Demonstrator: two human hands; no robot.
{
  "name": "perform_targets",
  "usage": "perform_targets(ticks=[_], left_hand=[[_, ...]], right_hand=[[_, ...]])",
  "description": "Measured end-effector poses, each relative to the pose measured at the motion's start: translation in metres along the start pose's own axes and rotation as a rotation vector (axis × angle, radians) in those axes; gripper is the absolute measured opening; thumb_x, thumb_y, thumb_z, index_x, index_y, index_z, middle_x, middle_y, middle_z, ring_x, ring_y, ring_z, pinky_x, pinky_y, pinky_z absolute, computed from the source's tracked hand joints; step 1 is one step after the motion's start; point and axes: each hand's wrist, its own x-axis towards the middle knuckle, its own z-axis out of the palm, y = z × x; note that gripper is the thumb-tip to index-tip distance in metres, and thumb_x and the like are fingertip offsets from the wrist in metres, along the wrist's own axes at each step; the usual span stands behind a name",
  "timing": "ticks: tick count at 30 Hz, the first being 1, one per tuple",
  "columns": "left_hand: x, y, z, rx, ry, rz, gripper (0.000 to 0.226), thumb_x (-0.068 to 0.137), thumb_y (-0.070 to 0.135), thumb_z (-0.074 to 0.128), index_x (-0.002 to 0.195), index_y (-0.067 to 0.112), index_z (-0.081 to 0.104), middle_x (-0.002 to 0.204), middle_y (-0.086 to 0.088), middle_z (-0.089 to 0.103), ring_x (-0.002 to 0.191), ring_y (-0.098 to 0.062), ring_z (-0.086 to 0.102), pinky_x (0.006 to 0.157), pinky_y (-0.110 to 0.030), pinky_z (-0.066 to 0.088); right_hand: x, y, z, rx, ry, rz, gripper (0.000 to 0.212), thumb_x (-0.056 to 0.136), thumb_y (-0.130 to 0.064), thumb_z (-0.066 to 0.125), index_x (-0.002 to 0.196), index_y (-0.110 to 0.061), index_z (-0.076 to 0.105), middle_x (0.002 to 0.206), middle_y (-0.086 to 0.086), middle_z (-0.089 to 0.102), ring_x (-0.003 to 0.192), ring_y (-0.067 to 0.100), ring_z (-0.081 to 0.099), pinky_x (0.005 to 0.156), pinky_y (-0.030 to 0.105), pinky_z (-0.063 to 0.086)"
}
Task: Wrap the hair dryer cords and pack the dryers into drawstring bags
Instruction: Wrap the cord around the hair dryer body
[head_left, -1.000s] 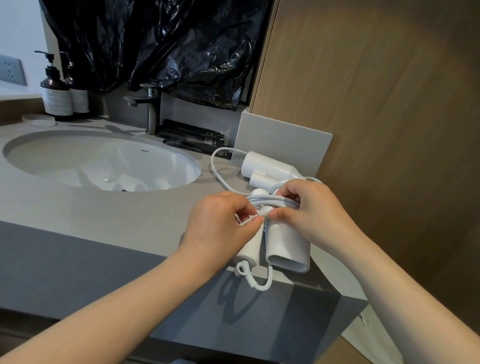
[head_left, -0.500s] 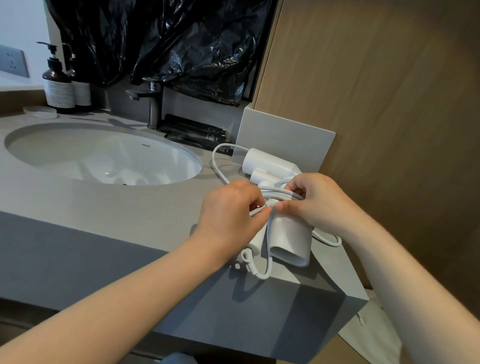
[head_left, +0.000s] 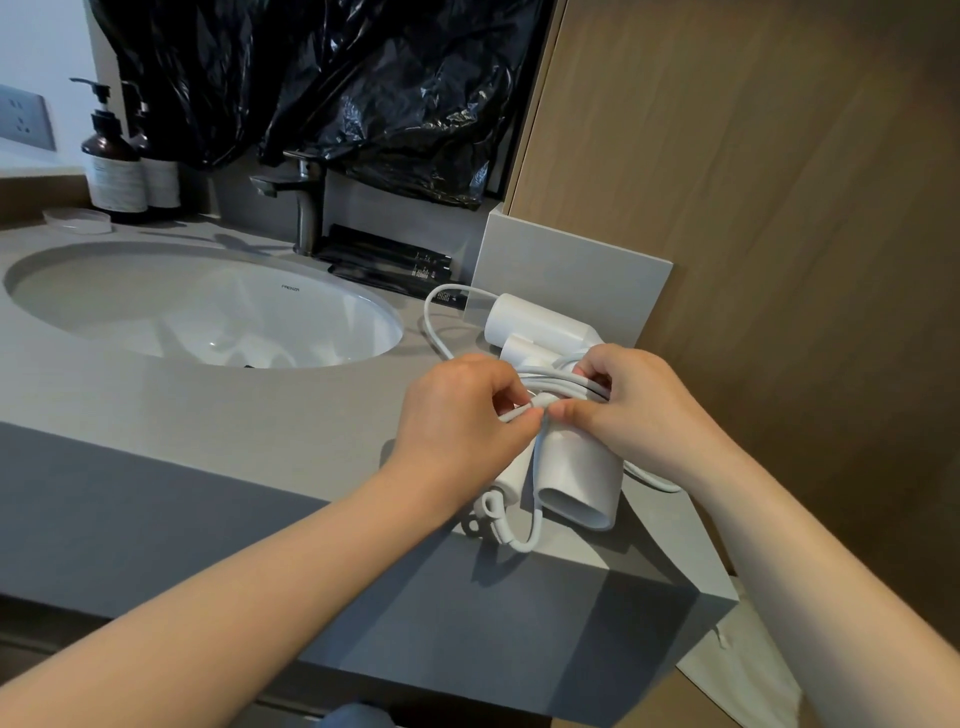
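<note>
White cord (head_left: 558, 376) is coiled around the near dryer (head_left: 582, 473) at the right end of the tabletop (head_left: 234, 410); left hand (head_left: 457, 421) and right hand (head_left: 649, 410) both pinch it. The far dryer (head_left: 540, 322) has a loose cord; nothing is bagged.

A grey counter (head_left: 182, 415) holds a white oval sink (head_left: 156, 312) with a dark faucet (head_left: 309, 197); black plastic (head_left: 337, 78) hangs behind, and a wood panel (head_left: 779, 182) stands at the right.

Your left hand (head_left: 457, 415) and right hand (head_left: 641, 410) pinching cord (head_left: 558, 375) wound on near dryer (head_left: 582, 475), second dryer (head_left: 540, 319) behind, desk (head_left: 249, 415) corner.
</note>
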Motion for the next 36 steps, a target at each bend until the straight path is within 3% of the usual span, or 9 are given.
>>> perform_targets(ticks=[6, 12, 18, 21, 24, 28, 30, 36], left_hand=[[0.004, 0.005, 0.002, 0.026, -0.027, -0.081, 0.016, 0.071, 0.034, 0.078, 0.068, 0.022, 0.067, 0.070, 0.011, 0.061, 0.065, -0.010, 0.055, 0.061, -0.027, 0.044], [0.005, 0.006, 0.004, 0.027, -0.015, -0.084, 0.014, 0.070, 0.027, 0.077, 0.065, 0.021, 0.066, 0.067, 0.009, 0.060, 0.066, -0.014, 0.057, 0.062, -0.030, 0.048], [0.008, 0.002, 0.003, 0.017, -0.029, -0.078, 0.010, 0.071, 0.030, 0.079, 0.068, 0.024, 0.072, 0.069, 0.009, 0.065, 0.066, -0.010, 0.060, 0.065, -0.032, 0.051], [0.007, -0.013, -0.004, -0.130, -0.145, -0.072, 0.005, 0.073, 0.030, 0.077, 0.077, 0.027, 0.077, 0.077, 0.009, 0.067, 0.074, -0.005, 0.062, 0.075, -0.032, 0.053], [0.003, -0.019, -0.011, -0.249, -0.271, -0.100, 0.017, 0.074, 0.027, 0.069, 0.088, 0.033, 0.077, 0.088, 0.005, 0.068, 0.081, -0.002, 0.061, 0.083, -0.020, 0.050], [-0.003, -0.017, -0.013, -0.362, -0.180, -0.234, 0.012, 0.077, 0.011, 0.078, 0.083, 0.021, 0.078, 0.080, 0.004, 0.074, 0.077, -0.012, 0.069, 0.079, -0.033, 0.057], [-0.002, -0.015, -0.011, -0.385, -0.144, -0.287, 0.011, 0.075, 0.008, 0.080, 0.079, 0.018, 0.079, 0.076, 0.004, 0.074, 0.072, -0.011, 0.069, 0.074, -0.029, 0.057], [0.006, -0.011, 0.000, -0.258, -0.121, -0.232, 0.015, 0.071, 0.016, 0.081, 0.068, 0.028, 0.074, 0.071, 0.013, 0.071, 0.071, -0.004, 0.066, 0.073, -0.027, 0.054]], right_hand=[[0.001, 0.007, 0.010, 0.146, 0.163, 0.029, 0.022, 0.075, -0.036, 0.080, 0.081, -0.028, 0.060, 0.081, -0.014, 0.059, 0.074, 0.006, 0.057, 0.055, 0.017, 0.042], [-0.004, 0.011, 0.021, 0.236, 0.284, -0.028, 0.019, 0.075, -0.028, 0.080, 0.081, -0.030, 0.062, 0.082, -0.018, 0.061, 0.078, 0.003, 0.059, 0.062, 0.015, 0.044], [-0.001, 0.021, 0.010, 0.383, 0.224, -0.028, 0.018, 0.074, -0.018, 0.081, 0.084, -0.028, 0.069, 0.084, -0.012, 0.068, 0.078, 0.006, 0.063, 0.063, 0.017, 0.047], [-0.002, 0.026, 0.001, 0.416, 0.136, -0.047, 0.020, 0.076, -0.017, 0.080, 0.093, -0.027, 0.074, 0.089, -0.014, 0.071, 0.084, 0.002, 0.067, 0.071, 0.014, 0.053], [-0.003, 0.031, -0.003, 0.473, 0.118, -0.059, 0.017, 0.078, -0.020, 0.078, 0.093, -0.028, 0.074, 0.089, -0.018, 0.071, 0.083, -0.004, 0.066, 0.072, 0.010, 0.052], [-0.004, 0.038, -0.001, 0.394, 0.169, -0.030, 0.010, 0.079, -0.028, 0.076, 0.086, -0.034, 0.073, 0.085, -0.018, 0.069, 0.082, -0.004, 0.061, 0.069, 0.014, 0.048], [-0.006, 0.038, 0.001, 0.391, 0.181, -0.046, 0.010, 0.080, -0.027, 0.074, 0.084, -0.036, 0.072, 0.085, -0.018, 0.068, 0.081, -0.003, 0.060, 0.069, 0.013, 0.046], [-0.011, 0.034, 0.007, 0.385, 0.192, -0.072, 0.014, 0.086, -0.023, 0.069, 0.094, -0.033, 0.074, 0.090, -0.020, 0.067, 0.087, -0.002, 0.059, 0.071, 0.010, 0.042]])
